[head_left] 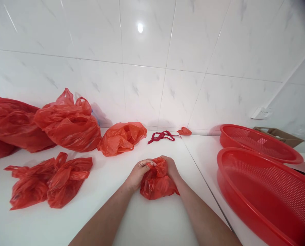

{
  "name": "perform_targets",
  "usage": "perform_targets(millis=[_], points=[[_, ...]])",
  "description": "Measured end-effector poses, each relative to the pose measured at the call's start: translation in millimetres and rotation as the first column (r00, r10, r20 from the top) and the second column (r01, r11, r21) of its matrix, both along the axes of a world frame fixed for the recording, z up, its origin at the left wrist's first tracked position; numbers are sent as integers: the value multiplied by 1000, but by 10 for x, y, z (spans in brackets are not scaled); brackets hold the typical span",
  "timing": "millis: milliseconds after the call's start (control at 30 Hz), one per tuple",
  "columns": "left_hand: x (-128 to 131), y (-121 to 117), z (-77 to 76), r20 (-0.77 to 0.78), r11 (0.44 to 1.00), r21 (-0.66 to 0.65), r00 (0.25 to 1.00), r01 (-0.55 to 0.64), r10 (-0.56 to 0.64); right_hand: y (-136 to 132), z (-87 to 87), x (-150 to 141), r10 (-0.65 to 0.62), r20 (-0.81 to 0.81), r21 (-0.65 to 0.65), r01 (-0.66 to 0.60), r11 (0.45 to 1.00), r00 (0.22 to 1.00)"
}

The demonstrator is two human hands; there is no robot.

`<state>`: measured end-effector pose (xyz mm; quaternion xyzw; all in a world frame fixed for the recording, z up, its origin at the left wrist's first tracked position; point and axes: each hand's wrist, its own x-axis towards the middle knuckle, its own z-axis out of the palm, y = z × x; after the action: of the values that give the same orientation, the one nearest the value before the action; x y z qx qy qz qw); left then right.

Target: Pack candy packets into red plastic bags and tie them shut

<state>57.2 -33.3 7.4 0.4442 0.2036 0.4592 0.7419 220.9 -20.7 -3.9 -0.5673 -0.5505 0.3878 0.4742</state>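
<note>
Between my two hands, just above or on the white table, is a small red plastic bag point(157, 186). My left hand point(139, 173) pinches the gathered top of the bag, thumb and fingers closed on its edge. On the other side, my right hand point(170, 167) is wrapped round the same bag, with most of its fingers hidden behind the plastic. The lower part of the bag bulges and hangs below my hands; its contents cannot be made out. A dark red ribbon point(162, 136) lies loosely beyond my hands.
Filled red bags point(70, 126) stand along the tiled wall at left, and two smaller knotted bags point(52, 181) lie nearer. An orange-red bag point(124, 136) and a small red scrap point(184, 131) lie by the wall. Red plastic baskets point(220, 167) and a cardboard box point(282, 135) are at right.
</note>
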Motion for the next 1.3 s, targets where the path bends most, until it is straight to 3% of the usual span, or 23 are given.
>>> perform_targets(millis=[133, 200, 333, 400, 467, 533, 600, 700, 867, 967, 1067, 1100, 1167, 1233, 1300], points=[[8, 11, -26, -34, 1000, 19, 999, -19, 20, -57, 41, 17, 39, -135, -5, -40, 999, 990], [6, 15, -41, -27, 1000, 1, 1000, -13, 13, -85, 72, 53, 101, -282, -45, -118, 992, 954], [0, 12, -56, -11, 999, -41, 1000, -26, 26, -144, 148, 154, 256, -601, -54, -358, 932, 757], [-3, 13, -49, 4, 997, -58, 999, -54, 54, -147, 171, 208, 294, -682, -1, -403, 915, 669], [-15, 24, -32, 35, 994, -71, 996, -78, 81, -114, 166, 276, 210, -733, 9, -300, 954, 647], [-47, 53, -14, 78, 988, -88, 988, -124, 131, -50, 132, 375, 48, -757, -28, -107, 994, 651], [-101, 99, -8, 109, 972, -106, 969, -211, 223, 26, 83, 503, -89, -764, -68, 58, 996, 639], [-188, 183, -30, 118, 941, -137, 938, -308, 325, 105, 30, 688, -209, -778, -108, 201, 974, 593], [-196, 214, -83, 157, 938, -182, 933, -295, 324, 79, 66, 783, -287, -778, -183, 236, 954, 559], [-129, 172, -83, 112, 917, -181, 919, -355, 378, 42, 78, 833, -294, -772, -206, 215, 955, 564], [-80, 164, -68, 24, 889, -138, 896, -436, 443, 100, 7, 891, -365, -698, -197, 325, 925, 615], [-73, 158, -58, -9, 878, -112, 884, -465, 467, 123, -21, 876, -368, -649, -166, 348, 923, 666], [-63, 120, -32, -59, 851, -56, 852, -523, 520, 130, -50, 762, -368, -371, -92, 360, 928, 853], [-50, 54, -11, -109, 824, 55, 817, -564, 567, 81, -36, 557, -217, -25, -19, 217, 976, 976], [-36, -11, -13, -209, 796, 304, 779, -523, 592, 14, -2, 328, -16, 188, -8, 17, 1000, 982]])
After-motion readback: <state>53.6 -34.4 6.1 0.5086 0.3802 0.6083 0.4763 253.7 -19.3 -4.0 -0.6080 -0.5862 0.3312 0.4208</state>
